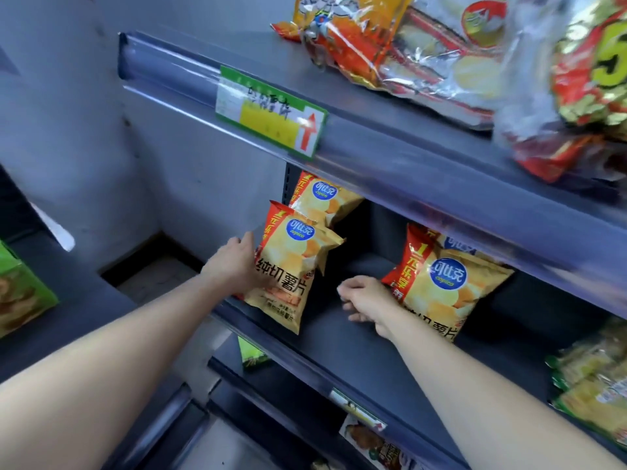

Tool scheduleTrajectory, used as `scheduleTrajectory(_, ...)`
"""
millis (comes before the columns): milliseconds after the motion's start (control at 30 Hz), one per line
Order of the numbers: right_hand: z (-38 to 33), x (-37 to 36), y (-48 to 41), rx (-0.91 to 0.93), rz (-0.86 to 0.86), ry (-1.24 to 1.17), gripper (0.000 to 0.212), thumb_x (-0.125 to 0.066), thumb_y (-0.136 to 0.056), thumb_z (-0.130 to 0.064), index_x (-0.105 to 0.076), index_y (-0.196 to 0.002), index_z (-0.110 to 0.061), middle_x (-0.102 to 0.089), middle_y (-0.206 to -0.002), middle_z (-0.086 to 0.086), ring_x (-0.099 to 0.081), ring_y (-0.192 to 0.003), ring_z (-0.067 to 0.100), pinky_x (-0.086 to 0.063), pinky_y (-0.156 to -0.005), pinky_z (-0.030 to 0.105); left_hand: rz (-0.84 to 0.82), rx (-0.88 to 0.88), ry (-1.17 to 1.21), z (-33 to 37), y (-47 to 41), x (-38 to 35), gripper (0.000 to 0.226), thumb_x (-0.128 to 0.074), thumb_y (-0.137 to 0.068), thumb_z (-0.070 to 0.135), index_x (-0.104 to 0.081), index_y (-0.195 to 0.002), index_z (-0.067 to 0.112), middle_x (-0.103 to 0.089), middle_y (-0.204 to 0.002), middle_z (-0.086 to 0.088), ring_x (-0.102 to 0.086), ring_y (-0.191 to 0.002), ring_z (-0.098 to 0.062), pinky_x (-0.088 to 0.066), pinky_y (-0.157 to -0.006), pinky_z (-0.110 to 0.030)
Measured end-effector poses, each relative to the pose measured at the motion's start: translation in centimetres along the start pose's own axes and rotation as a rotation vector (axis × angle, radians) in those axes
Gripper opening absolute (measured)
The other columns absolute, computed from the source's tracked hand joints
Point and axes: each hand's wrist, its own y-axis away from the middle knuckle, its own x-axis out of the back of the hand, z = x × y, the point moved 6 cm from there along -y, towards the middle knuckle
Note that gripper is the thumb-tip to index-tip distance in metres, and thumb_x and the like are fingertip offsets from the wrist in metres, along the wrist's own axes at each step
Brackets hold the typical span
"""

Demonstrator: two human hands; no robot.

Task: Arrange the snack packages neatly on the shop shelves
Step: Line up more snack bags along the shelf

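front chip bag (291, 266): golden yellow, red band up the left edge, blue oval logo, black lettering
right chip bag (444, 290): same look tbh, yellow with red corner and blue oval
shelves (373, 340): dark bluish grey all over
price tag (271, 111): green border, white and yellow panels, red arrow
top-shelf packs (373, 39): orange, red and yellow under shiny clear film
lower-right packs (593, 385): pale yellow, green edges

Green price label (271, 111), red arrow showing, hanging upper left; smaller label (356, 410) hanging lower down; grey wall (68, 96) standing left.
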Motion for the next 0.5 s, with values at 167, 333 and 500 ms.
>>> scheduleTrajectory(167,-0.9,-1.4,-4.9,-0.002,0.136,-0.049,0.024,-0.049,-0.096,-0.020,-0.051,-0.120,-0.020,-0.061,-0.111,0.006,-0.064,-0.095,0.026,-0.055,-0.059,0.031,-0.081,-0.004,0.146,-1.1,-1.6,-1.2,0.081,-0.080,-0.072,0.046,-0.041,-0.135,0.014,-0.059,-0.128,-0.001,-0.057,-0.113,-0.020,-0.049,-0.088,-0.032)
scheduleTrajectory(333,-1.3,-2.6,-8.4,-0.001,0.197,-0.114,0.034,-0.061,-0.083,-0.016,-0.054,-0.115,-0.024,-0.066,-0.110,0.010,-0.066,-0.095,0.030,-0.057,-0.060,0.034,-0.128,-0.055,0.249,-1.8,-3.0,-2.4,0.038,-0.082,-0.070,0.043,-0.060,-0.097,0.027,-0.070,-0.097,0.008,-0.066,-0.091,-0.013,-0.056,-0.081,-0.035)
scheduleTrajectory(500,-1.7,-3.9,-10.7,0.014,0.241,-0.176,0.012,-0.060,-0.088,-0.017,-0.056,-0.097,-0.025,-0.067,-0.106,0.008,-0.065,-0.096,0.028,-0.058,-0.076,0.039,-0.084,-0.066,0.328,-1.9,-3.2,-2.2,0.035,-0.083,-0.069,0.037,-0.058,-0.090,0.026,-0.068,-0.091,0.009,-0.066,-0.086,-0.013,-0.057,-0.074,-0.033)
